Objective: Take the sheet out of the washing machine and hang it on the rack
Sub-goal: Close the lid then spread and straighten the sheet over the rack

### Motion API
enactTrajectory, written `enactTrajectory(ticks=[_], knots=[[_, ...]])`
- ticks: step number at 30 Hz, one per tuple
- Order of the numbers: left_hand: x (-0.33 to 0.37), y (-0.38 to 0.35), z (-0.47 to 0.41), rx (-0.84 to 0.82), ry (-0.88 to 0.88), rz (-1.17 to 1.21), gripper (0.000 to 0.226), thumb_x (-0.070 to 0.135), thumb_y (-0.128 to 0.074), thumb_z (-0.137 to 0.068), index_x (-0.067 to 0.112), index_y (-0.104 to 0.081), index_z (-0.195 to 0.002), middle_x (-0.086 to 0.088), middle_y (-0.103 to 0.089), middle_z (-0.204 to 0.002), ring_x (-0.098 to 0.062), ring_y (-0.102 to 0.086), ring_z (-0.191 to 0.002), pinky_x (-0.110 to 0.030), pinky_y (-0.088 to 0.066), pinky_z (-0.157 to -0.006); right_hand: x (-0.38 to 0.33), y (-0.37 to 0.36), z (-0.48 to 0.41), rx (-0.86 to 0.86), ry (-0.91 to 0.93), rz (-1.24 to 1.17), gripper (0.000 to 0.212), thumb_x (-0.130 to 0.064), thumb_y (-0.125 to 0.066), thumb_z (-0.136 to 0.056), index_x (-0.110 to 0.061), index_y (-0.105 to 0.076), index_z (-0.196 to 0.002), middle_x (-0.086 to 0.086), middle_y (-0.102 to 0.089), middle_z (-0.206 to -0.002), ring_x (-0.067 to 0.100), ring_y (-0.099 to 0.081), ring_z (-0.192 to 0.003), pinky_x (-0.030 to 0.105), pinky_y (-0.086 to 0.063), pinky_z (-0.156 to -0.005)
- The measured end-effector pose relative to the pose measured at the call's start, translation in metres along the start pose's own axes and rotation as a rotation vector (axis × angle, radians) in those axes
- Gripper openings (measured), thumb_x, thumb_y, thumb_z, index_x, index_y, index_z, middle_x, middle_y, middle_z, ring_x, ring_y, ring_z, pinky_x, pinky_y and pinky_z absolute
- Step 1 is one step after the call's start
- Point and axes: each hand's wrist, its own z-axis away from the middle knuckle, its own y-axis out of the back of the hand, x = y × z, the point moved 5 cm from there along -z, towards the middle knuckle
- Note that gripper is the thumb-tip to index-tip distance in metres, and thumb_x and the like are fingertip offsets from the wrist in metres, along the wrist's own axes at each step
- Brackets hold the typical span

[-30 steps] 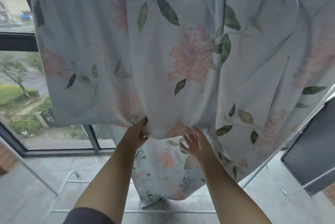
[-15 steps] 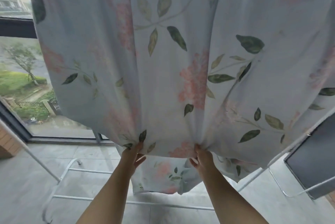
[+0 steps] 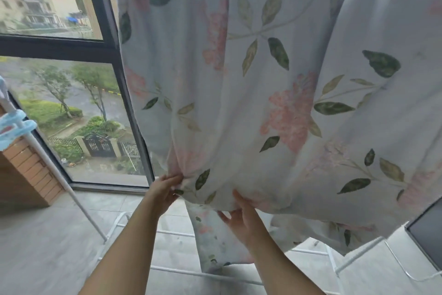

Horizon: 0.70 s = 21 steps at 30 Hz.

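Head view, sole view. Sheet [image 3: 275, 94]: pale fabric printed with pink blossoms and green leaves, draped from the top of the frame down over the upper part of the rack [image 3: 79, 204], filling most of the picture; a second layer hangs lower behind, its bottom end reaching near the floor [image 3: 47, 247]. Rack: white tube frame, one slanted leg at left, horizontal base bars low across the floor, another slanted leg at lower right under the sheet's edge. Left hand [image 3: 165, 188]: raised at the sheet's lower left hem, fingers [image 3: 173, 178] closed on a gathered bunch of cloth. Right hand [image 3: 241, 218]: palm up under the lower hem near the middle, fingers spread and touching the fabric from below; whether it pinches the cloth or only supports it cannot be told, since the hem covers the fingertips. Both forearms bare, reaching up from the bottom edge. Window [image 3: 59, 108]: dark-framed, at left, showing trees, a gate and a wet street below. Blue clips [image 3: 14, 125]: on the rack leg at far left edge. Dark panel [image 3: 428, 232]: lower right, partly cut off. Floor: grey tile.
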Motion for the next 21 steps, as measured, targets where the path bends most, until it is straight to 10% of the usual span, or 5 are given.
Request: enactTrajectory(ticks=[5,8,13,18,21], knots=[[0.036,0.044,-0.013,0.105,-0.018,0.079,0.053,0.009,-0.062,-0.089,0.004,-0.038,-0.136,-0.015,-0.052,-0.124,-0.029,-0.053,-0.115,-0.043,-0.05,-0.088,0.014,-0.005,-0.009,0.301,0.245,-0.137,0.026,-0.024,-0.057,-0.09,-0.016,-0.058,-0.115,0.009,-0.059,-0.126,0.021,-0.06,-0.103,0.038,-0.058,-0.076],[0.096,0.057,-0.017,0.199,-0.286,-0.192,0.078,0.012,-0.07,-0.083,0.011,-0.023,-0.144,-0.012,-0.034,-0.147,-0.024,-0.039,-0.13,-0.042,-0.037,-0.105,0.028,-0.016,-0.005,0.356,0.28,-0.156,0.01,-0.031,-0.052,-0.095,-0.03,-0.057,-0.103,-0.001,-0.06,-0.116,0.014,-0.056,-0.097,0.037,-0.046,-0.084],[0.191,0.029,-0.002,0.104,-0.719,-0.496,0.091,0.033,-0.071,-0.082,0.016,-0.012,-0.149,0.002,-0.031,-0.144,-0.009,-0.034,-0.127,-0.03,-0.032,-0.103,0.047,-0.049,-0.004,0.331,0.273,-0.143,0.021,-0.032,-0.055,-0.092,-0.03,-0.057,-0.113,-0.007,-0.065,-0.11,0.013,-0.058,-0.101,0.038,-0.041,-0.092],[0.231,0.016,-0.01,0.049,-0.797,-0.768,0.022,0.032,-0.054,-0.094,0.014,-0.061,-0.103,-0.009,-0.067,-0.097,-0.027,-0.059,-0.089,-0.035,-0.04,-0.069,0.037,-0.051,-0.01,0.48,0.304,-0.123,0.015,-0.017,-0.06,-0.091,-0.021,-0.058,-0.106,-0.001,-0.063,-0.103,0.015,-0.058,-0.093,0.032,-0.046,-0.073],[0.21,0.025,-0.01,0.068,-0.8,-0.855,0.026,0.029,-0.051,-0.095,0.01,-0.068,-0.1,-0.012,-0.068,-0.088,-0.03,-0.058,-0.082,-0.034,-0.037,-0.065,0.031,-0.05,-0.011,0.593,0.243,-0.024,0.009,-0.022,-0.061,-0.091,-0.016,-0.058,-0.097,0.003,-0.061,-0.095,0.018,-0.057,-0.085,0.034,-0.046,-0.066]])
